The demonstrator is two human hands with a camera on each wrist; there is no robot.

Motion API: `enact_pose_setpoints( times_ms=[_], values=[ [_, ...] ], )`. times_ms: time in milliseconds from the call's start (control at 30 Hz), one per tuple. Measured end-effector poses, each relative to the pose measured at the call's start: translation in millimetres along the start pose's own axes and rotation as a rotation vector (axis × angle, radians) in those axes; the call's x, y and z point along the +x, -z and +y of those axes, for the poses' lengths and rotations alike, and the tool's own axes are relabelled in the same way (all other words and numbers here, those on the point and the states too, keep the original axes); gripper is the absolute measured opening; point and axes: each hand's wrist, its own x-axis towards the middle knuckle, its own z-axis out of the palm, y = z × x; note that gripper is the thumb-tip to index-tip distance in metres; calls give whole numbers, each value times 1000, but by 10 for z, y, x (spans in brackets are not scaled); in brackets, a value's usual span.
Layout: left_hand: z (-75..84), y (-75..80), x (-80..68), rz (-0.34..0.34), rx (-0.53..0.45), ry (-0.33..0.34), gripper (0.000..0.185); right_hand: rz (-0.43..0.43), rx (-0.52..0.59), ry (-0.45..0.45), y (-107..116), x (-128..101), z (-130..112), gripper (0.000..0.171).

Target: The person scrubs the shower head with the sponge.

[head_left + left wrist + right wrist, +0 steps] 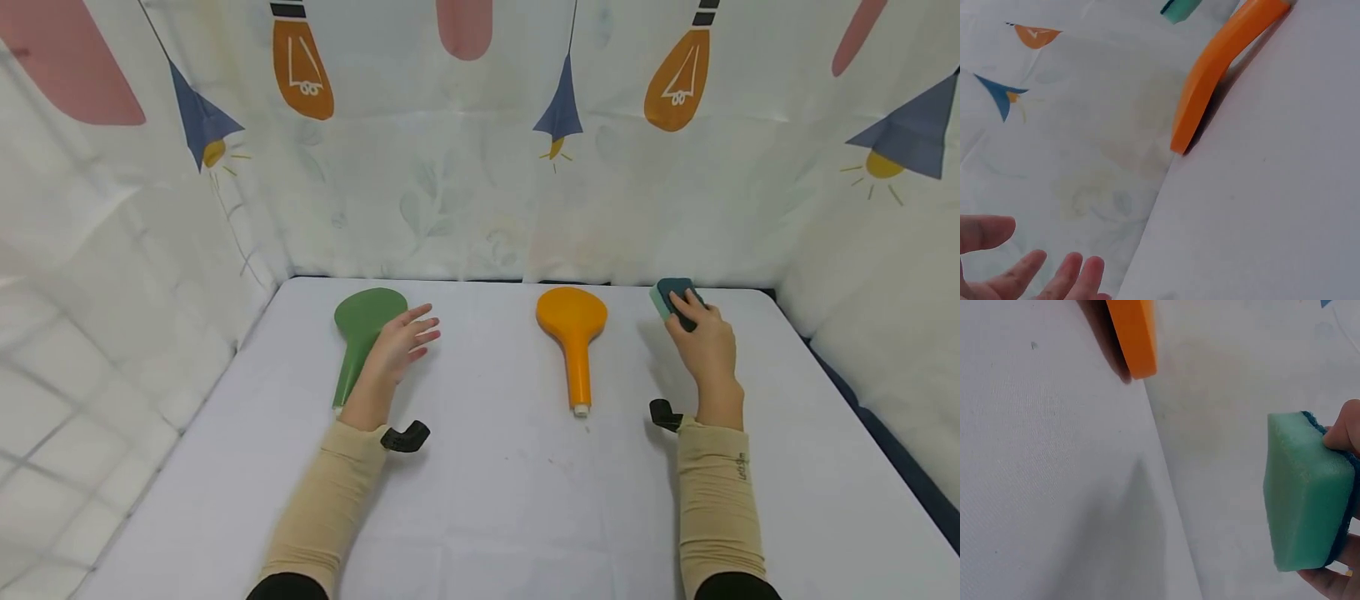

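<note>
My right hand (705, 342) pinches a scrub sponge (1310, 494) by its dark blue scouring side, thumb on one edge and fingers on the other. The sponge's pale green foam faces the table's middle, and it is held up off the tabletop near the far right. My left hand (393, 350) is raised with fingers spread and nothing in them, overlapping a green shower head (367, 312) in the head view. Between the hands lies an orange shower head (573, 321), face down with its white-tipped handle towards me. Part of the green handle is hidden by the left hand.
A white table (495, 483) spreads under everything. Close behind its far edge hangs a pale curtain (465, 208) printed with lamps and bulbs, which also closes off both sides. Black curved mounts (406, 437) stick out from both wrists.
</note>
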Motion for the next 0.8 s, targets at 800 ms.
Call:
enact_pose_setpoints(
  times_ms=[800],
  values=[
    [-361, -1262, 286, -441, -209, 334, 48, 33, 48, 6, -26, 27, 53, 45]
  ],
)
